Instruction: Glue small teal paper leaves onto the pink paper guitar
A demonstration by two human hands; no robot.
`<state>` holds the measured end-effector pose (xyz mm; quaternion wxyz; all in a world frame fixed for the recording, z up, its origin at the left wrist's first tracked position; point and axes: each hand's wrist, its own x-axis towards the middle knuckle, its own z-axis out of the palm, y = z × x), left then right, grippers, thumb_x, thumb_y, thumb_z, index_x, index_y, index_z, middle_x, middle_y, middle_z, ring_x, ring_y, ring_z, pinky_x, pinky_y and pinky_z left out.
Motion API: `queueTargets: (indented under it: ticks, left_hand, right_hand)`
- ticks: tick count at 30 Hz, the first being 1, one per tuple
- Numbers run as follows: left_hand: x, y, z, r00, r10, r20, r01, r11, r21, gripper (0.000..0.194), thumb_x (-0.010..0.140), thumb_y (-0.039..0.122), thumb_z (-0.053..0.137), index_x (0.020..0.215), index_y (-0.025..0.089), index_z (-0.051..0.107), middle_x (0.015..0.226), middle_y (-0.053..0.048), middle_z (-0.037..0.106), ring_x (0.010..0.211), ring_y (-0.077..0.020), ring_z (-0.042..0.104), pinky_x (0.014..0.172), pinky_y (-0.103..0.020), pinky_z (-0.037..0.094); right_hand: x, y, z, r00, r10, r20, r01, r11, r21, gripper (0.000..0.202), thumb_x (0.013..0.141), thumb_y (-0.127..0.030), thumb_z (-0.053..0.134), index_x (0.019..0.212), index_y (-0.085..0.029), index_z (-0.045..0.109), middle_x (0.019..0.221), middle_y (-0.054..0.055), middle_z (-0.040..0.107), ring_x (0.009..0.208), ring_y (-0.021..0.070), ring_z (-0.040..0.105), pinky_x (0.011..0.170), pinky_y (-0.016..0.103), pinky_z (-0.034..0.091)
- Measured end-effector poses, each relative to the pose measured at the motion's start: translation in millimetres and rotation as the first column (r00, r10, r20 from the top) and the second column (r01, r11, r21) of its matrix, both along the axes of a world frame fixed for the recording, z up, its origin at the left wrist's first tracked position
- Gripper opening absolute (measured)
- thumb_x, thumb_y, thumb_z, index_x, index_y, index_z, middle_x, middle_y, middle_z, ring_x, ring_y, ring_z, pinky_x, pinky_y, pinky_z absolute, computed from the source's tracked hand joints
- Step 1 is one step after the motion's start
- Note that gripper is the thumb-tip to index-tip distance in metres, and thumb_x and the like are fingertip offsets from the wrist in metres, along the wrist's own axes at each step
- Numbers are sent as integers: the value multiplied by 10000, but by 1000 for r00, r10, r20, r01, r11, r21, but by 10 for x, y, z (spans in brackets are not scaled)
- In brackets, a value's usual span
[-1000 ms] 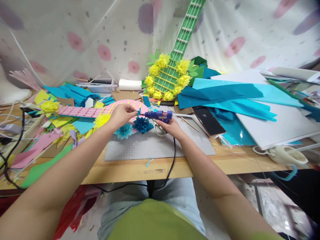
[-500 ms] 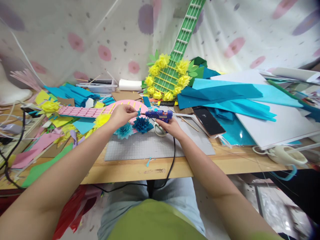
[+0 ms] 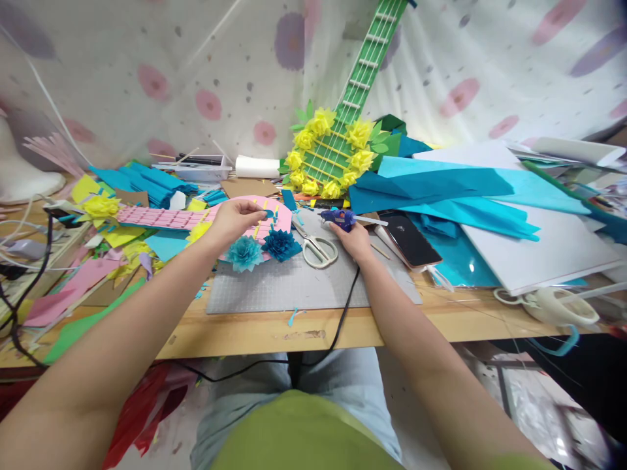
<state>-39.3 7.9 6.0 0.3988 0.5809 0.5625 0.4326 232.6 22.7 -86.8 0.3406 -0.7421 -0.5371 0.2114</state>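
Above the body of a pink paper guitar [image 3: 284, 212], my left hand [image 3: 238, 219] pinches a small piece of blue paper [image 3: 271, 214]. A light blue paper flower [image 3: 244, 253] and a dark blue paper flower [image 3: 281, 245] sit along the guitar's near edge. My right hand [image 3: 353, 239] is wrapped round a blue hot glue gun [image 3: 337, 219], its nozzle pointing left and a white glue stick out of its back. Between the hands, scissors [image 3: 319, 251] lie on the grey cutting mat [image 3: 274, 290].
A green paper guitar [image 3: 360, 85] with yellow flowers leans against the back curtain. Blue paper sheets [image 3: 441, 186], a phone [image 3: 410, 239] and a white cup [image 3: 561, 305] lie to the right. Paper scraps [image 3: 98, 281] cover the left. The glue gun's black cord [image 3: 347, 307] hangs over the table edge.
My right hand has drawn the glue gun to the right, away from the blue paper, uncovering the scissors. My left hand stays over the pink guitar, still holding the paper piece.
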Motion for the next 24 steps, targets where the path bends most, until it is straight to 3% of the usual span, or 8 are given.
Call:
queueTargets:
  ticks: [4,7,11,13,15,18,21,24]
  left_hand:
    - [-102,37,-19,997,68,29,-69,997,31,269,525,364,815,642,159,686,684,-34,696,671,-146,607,680,-282,489]
    - [-195,52,-28,995,99,23,-99,995,20,301,497,384,826,628,160,672,672,-34,694,689,-162,616,696,-295,503]
    - [-273,44,-22,993,117,22,-117,993,23,307,504,394,822,618,157,662,659,-38,686,686,-163,616,713,-303,505]
    - [-276,33,-17,992,122,34,-123,992,25,295,514,384,820,617,158,660,659,-37,685,691,-164,619,716,-304,507]
    - [-260,21,-14,992,122,40,-123,992,20,273,523,362,818,609,159,656,647,-33,680,683,-165,618,714,-306,509]
    - [-235,3,-22,993,118,32,-119,992,32,254,537,343,813,596,163,643,643,-31,676,672,-167,614,705,-310,506]
    - [-255,-2,-39,993,119,25,-120,991,50,253,549,340,805,588,164,627,648,-32,672,670,-167,611,704,-314,498]
    - [-334,4,-47,993,116,33,-117,992,46,230,561,318,792,594,160,627,641,-22,658,662,-155,602,720,-314,483]
  right_hand:
    - [26,-37,17,977,72,199,-70,997,-17,496,792,-513,623,1104,-127,629,1123,181,673,1082,306,614,908,407,458]
    - [104,-197,149,896,98,434,-114,993,10,478,735,-478,693,1019,-102,618,1127,233,642,1128,350,566,952,449,420]
    - [83,-420,452,851,252,462,-180,964,-193,355,744,-499,676,848,-171,589,959,165,673,957,315,621,814,400,457]
    - [-87,-465,579,856,394,334,-343,917,-202,302,769,-494,647,805,-204,568,874,95,676,835,247,626,737,348,454]
    - [-357,-451,640,874,446,192,-445,894,-47,289,775,-461,647,900,-214,562,921,66,674,800,199,615,718,318,451]
    - [-816,-354,607,874,481,68,-486,860,156,345,773,-430,646,1020,-213,542,981,61,665,849,184,611,748,316,464]
    - [-1159,-232,524,866,486,118,-500,841,204,312,807,-314,590,1091,-203,525,1017,62,666,917,205,599,806,355,466]
    - [-1307,-140,488,717,608,340,-686,702,192,387,777,-74,484,1132,-215,546,1093,51,672,1067,219,551,915,377,429]
